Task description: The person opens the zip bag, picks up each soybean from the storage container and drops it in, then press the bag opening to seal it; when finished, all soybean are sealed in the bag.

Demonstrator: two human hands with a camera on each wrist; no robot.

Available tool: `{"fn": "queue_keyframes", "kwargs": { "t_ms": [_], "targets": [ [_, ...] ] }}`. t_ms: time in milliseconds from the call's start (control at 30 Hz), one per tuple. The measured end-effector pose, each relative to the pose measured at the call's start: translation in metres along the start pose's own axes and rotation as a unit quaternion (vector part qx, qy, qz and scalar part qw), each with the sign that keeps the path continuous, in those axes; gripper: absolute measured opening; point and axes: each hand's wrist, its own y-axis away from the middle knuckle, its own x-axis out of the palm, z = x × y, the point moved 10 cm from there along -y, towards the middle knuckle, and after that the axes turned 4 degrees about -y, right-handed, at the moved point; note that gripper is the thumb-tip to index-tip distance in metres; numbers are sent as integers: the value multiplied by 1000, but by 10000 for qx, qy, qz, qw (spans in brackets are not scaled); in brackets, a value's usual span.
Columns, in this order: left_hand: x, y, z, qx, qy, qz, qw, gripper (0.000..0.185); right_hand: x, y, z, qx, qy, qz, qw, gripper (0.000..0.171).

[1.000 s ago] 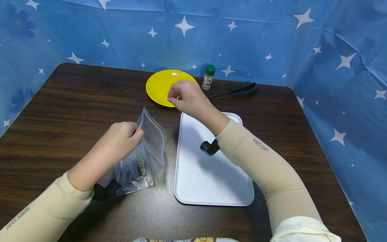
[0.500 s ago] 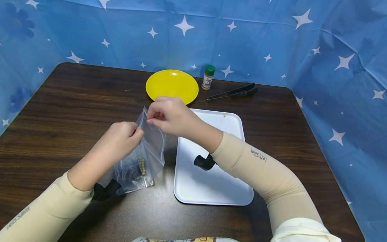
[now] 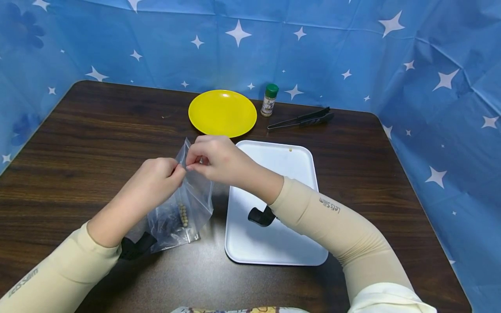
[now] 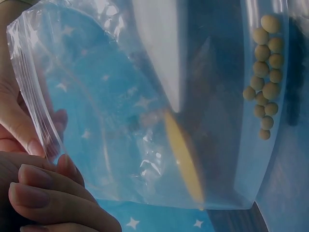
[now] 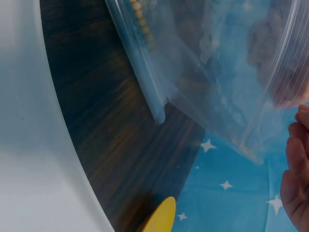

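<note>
A clear zip bag [image 3: 200, 198] stands on the table, its top held up. Round pale-yellow beans [image 4: 260, 68], several of them, lie along its bottom fold. My left hand [image 3: 158, 177] grips the bag's zip edge between thumb and curled fingers. Right beside it, my right hand [image 3: 221, 160] pinches the same zip strip with thumb and forefinger. In the right wrist view the fingertips [image 5: 294, 159] of the right hand show at the edge, against the bag's top. The white tray [image 3: 274, 243] lies under the right forearm, with one small yellowish bean [image 3: 290, 150] near its far rim.
A yellow plate [image 3: 223, 114] lies at the back of the dark wooden table [image 3: 98, 126]. To its right stand a green-capped seasoning bottle [image 3: 268, 101] and, lying flat, black-handled tongs [image 3: 301, 119]. A blue starry curtain [image 3: 156, 39] hangs behind.
From over the yellow plate, my right hand has come left and down to the bag's top beside the left hand, and now pinches it. The left hand keeps its grip in place.
</note>
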Motion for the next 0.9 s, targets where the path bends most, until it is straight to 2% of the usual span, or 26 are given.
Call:
{"fn": "queue_keyframes", "kwargs": {
  "t_ms": [167,300,433,533,667,800,900],
  "targets": [
    [2,-1,-2,-5,1,48,10000,35,-4,2,-1,-80,37,-87,9999,3],
    [3,-2,-4,-5,-38,29,10000,34,-14,3,-12,5,-7,-274,9996,4],
    [3,-3,-5,-11,-60,12,10000,35,-33,7,-39,437,-95,-603,9972,5],
    [4,-2,-5,-20,-55,28,10000,35,-49,12,-72,967,-120,-873,9914,5],
    [4,-2,-5,-21,-52,19,10000,35,-61,23,-122,1911,-116,-1050,9759,6],
    [3,-2,-5,-14,-71,6,10000,36,-66,38,-167,2866,-216,-1089,9516,6],
    [4,-2,-6,-1,-61,26,10000,37,-71,51,-191,3328,-189,-1164,9356,7]
  ]
}}
